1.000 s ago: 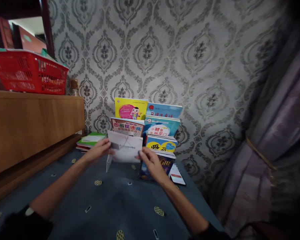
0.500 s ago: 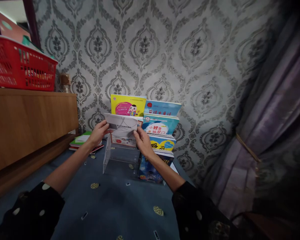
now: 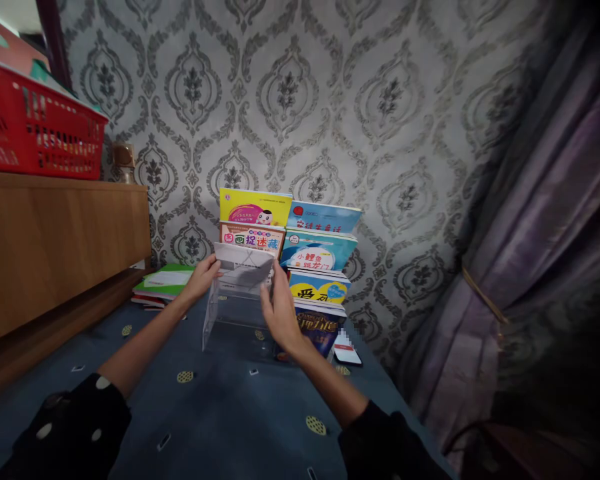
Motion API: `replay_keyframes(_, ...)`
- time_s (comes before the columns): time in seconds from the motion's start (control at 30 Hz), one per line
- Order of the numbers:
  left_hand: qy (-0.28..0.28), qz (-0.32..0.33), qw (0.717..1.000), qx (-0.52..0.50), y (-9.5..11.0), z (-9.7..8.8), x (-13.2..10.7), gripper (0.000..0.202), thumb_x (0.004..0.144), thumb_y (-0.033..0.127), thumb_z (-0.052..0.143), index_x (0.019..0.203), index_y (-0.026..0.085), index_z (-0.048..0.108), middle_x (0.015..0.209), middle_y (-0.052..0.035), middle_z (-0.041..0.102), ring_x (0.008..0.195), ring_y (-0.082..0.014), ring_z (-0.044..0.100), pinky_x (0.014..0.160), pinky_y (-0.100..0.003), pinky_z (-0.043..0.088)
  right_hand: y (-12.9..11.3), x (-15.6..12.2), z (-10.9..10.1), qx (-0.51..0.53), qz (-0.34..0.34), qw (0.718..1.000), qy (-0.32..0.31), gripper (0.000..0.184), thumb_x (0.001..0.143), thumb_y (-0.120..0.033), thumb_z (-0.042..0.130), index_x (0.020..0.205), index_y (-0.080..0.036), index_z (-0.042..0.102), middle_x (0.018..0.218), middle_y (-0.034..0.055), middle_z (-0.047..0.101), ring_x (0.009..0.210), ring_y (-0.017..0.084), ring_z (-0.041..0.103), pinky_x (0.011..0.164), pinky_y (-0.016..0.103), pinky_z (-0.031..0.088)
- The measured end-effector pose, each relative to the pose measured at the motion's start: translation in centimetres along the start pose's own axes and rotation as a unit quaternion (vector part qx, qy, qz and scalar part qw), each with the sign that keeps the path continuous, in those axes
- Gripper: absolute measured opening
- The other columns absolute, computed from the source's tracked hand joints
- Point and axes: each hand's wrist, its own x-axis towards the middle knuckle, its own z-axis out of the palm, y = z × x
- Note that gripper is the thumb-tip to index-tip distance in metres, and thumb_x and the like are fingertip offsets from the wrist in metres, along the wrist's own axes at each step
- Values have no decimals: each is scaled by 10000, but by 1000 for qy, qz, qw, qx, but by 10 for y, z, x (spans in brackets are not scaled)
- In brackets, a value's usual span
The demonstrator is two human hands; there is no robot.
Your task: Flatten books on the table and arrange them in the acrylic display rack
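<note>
A thin book with a pale grey-white cover [image 3: 245, 268] sits low in the left column of a clear plastic display rack [image 3: 209, 319], tilted back. My left hand [image 3: 204, 275] pinches its left edge. My right hand [image 3: 283, 310] is at its right edge, thumb on the front and fingers stretched along the side. Behind it stand a picture book with a brown-edged cover [image 3: 253, 237] and a yellow book [image 3: 255, 203]. The right column holds a light blue book [image 3: 325, 217], a teal book [image 3: 320, 250], a yellow-and-blue book [image 3: 320, 287] and a dark blue book [image 3: 323, 327], partly hidden by my right hand.
Left of the rack lies a stack of books with a green one on top [image 3: 167, 280]. A phone [image 3: 347, 350] lies right of the rack on the dark blue patterned cloth [image 3: 220, 413]. A wooden cabinet [image 3: 60, 240] bears a red basket [image 3: 65, 133]. A curtain [image 3: 485, 320] hangs at right.
Both hands have lowered the grey-white book into the rack, uncovering the brown-edged book behind it. My right hand's fingers have straightened along its edge. The view has shifted slightly, showing the phone more.
</note>
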Motion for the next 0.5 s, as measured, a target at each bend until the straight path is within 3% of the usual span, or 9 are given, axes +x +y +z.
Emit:
replay_keyframes(0.13, 18, 19, 995, 95, -3, 0, 1, 306, 806, 453, 530, 859, 163, 611, 777, -2, 607, 770, -181, 566, 713, -296, 512, -10, -41, 10, -2, 3, 1000, -14, 578, 1015, -308, 351, 1562, -167, 226, 1589, 134, 323, 1475, 225, 287, 1205, 470, 285)
replay_keyframes(0.33, 43, 49, 966, 249, 10, -1, -3, 201, 852, 355, 478, 708, 216, 495, 626, 28, 487, 663, -179, 496, 712, -300, 427, -4, -90, 24, 31, 47, 996, -73, 488, 995, -244, 393, 1478, -186, 426, 1522, 130, 447, 1423, 219, 398, 1174, 430, 358)
replay_keyframes(0.5, 42, 65, 942, 327, 17, 2, -5, 199, 871, 333, 443, 702, 230, 463, 629, 16, 505, 660, -194, 531, 690, -298, 403, 7, -112, 30, 39, 63, 995, -72, 442, 969, -226, 432, 1399, -221, 536, 1453, 114, 537, 1368, 227, 481, 1135, 427, 416)
